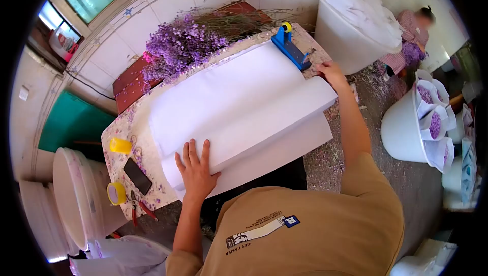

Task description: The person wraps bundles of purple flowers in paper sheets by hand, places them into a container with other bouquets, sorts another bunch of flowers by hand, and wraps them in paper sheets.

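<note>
A stack of large white paper sheets (pixel 229 93) lies across the table, its near part curling up and a sheet hanging over the front edge. My left hand (pixel 197 172) presses flat on the paper's near left part, fingers spread. At the paper's far right corner is my right hand (pixel 334 75), its fingers bent together beside the blue tape dispenser (pixel 291 50). What those fingers hold, if anything, is too small to make out. Behind the paper rests a bunch of purple dried flowers (pixel 178 47) with long thin stems.
Left on the speckled table (pixel 161 189) are yellow tape rolls (pixel 120 146), a black phone (pixel 138 176) and red-handled pliers (pixel 134 210). White buckets (pixel 406 128) stand on both sides, one with wrapped flowers. A large tub (pixel 340 37) is at back right. Another person (pixel 409 39) sits beyond.
</note>
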`<state>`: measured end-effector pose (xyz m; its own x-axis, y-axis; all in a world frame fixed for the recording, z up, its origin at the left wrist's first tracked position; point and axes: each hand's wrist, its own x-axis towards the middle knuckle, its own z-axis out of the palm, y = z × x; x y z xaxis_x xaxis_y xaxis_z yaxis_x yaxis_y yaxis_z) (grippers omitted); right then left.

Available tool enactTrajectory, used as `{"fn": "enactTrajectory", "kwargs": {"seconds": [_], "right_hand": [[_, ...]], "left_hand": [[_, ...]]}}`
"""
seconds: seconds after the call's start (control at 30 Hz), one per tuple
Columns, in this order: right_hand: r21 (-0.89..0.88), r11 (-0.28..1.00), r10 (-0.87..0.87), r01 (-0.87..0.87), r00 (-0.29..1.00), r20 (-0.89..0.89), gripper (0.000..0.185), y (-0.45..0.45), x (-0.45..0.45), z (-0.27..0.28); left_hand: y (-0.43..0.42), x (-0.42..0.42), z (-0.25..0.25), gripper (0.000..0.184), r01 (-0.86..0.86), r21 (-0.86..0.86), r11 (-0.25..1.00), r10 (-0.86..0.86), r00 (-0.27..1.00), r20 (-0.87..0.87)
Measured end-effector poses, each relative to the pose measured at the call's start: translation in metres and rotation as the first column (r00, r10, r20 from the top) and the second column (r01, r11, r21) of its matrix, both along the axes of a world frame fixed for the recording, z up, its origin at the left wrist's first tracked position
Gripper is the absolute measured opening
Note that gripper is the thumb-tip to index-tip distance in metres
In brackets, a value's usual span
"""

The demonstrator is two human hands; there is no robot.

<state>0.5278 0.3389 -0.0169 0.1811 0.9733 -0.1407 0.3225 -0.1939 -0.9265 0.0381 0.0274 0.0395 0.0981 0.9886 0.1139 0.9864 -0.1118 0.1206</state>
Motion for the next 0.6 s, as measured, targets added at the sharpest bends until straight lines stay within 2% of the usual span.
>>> {"fn": "enactTrajectory", "kwargs": {"seconds": [0.03, 0.1, 0.13, 0.17, 0.2, 0.23, 0.27, 0.3, 0.33, 0.4, 0.47, 0.5, 0.6], "right_hand": [[0.000, 1.000, -0.012, 0.012, 1.000, 0.003, 0.031, 0.011, 0.004, -0.012], [-0.025, 0.992, 0.122, -0.120, 0.941, 0.317, 0.034, 0.032, 0.005, -0.020], [-0.030, 0.992, 0.122, -0.119, 0.940, 0.317, 0.034, 0.031, 0.006, -0.017], [0.004, 0.990, 0.100, -0.141, 0.720, 0.687, 0.036, 0.029, 0.011, -0.010], [0.029, 0.982, 0.042, -0.185, 0.368, 0.929, 0.038, 0.028, 0.014, -0.001], [-0.015, 0.981, 0.090, -0.193, 0.387, 0.918, 0.040, 0.025, 0.028, 0.002], [-0.062, 0.976, 0.145, -0.210, 0.407, 0.902, 0.042, 0.022, 0.033, 0.004], [-0.073, 0.984, 0.161, -0.164, 0.629, 0.761, 0.035, -0.018, -0.004, 0.063], [0.034, 0.995, 0.065, -0.096, 0.860, 0.506, 0.033, -0.016, 0.004, 0.050], [0.141, 0.984, 0.081, -0.106, 0.982, 0.169, 0.031, -0.077, -0.066, 0.098], [0.170, 0.970, 0.173, -0.176, 0.984, 0.032, 0.029, -0.150, -0.158, 0.126], [0.093, 0.939, 0.338, -0.331, 0.938, -0.074, 0.027, -0.169, -0.189, 0.117], [-0.109, 0.794, 0.562, -0.598, 0.790, -0.246, 0.029, -0.225, -0.286, 0.096]], "left_hand": [[0.002, 0.000, 0.000, 0.112, 0.012, 0.000, 1.000, -0.012, 1.000, 0.003], [0.001, -0.002, 0.000, 0.111, 0.003, -0.002, 1.000, -0.003, 1.000, 0.008], [0.000, -0.003, 0.000, 0.111, 0.004, -0.006, 1.000, -0.004, 1.000, 0.009], [0.000, -0.004, -0.001, 0.110, 0.009, 0.003, 1.000, -0.009, 1.000, 0.017], [0.000, -0.004, -0.003, 0.110, 0.007, 0.015, 1.000, -0.007, 1.000, 0.026], [0.000, -0.006, -0.003, 0.110, -0.009, 0.013, 1.000, 0.009, 1.000, 0.022], [-0.001, -0.006, -0.004, 0.110, -0.001, 0.003, 1.000, 0.001, 0.999, 0.034], [0.000, -0.006, -0.005, 0.110, -0.011, -0.004, 1.000, 0.011, 0.999, 0.047], [0.001, -0.007, -0.004, 0.109, -0.016, -0.023, 1.000, 0.017, 0.998, 0.057], [0.001, -0.010, -0.007, 0.108, -0.013, 0.005, 1.000, 0.012, 0.996, 0.086], [0.000, -0.012, -0.005, 0.107, -0.011, 0.003, 1.000, 0.011, 0.996, 0.084], [0.001, -0.012, -0.007, 0.107, -0.014, -0.006, 1.000, 0.014, 0.996, 0.084], [-0.001, -0.014, -0.010, 0.109, -0.017, -0.004, 1.000, 0.018, 0.996, 0.090]]}}
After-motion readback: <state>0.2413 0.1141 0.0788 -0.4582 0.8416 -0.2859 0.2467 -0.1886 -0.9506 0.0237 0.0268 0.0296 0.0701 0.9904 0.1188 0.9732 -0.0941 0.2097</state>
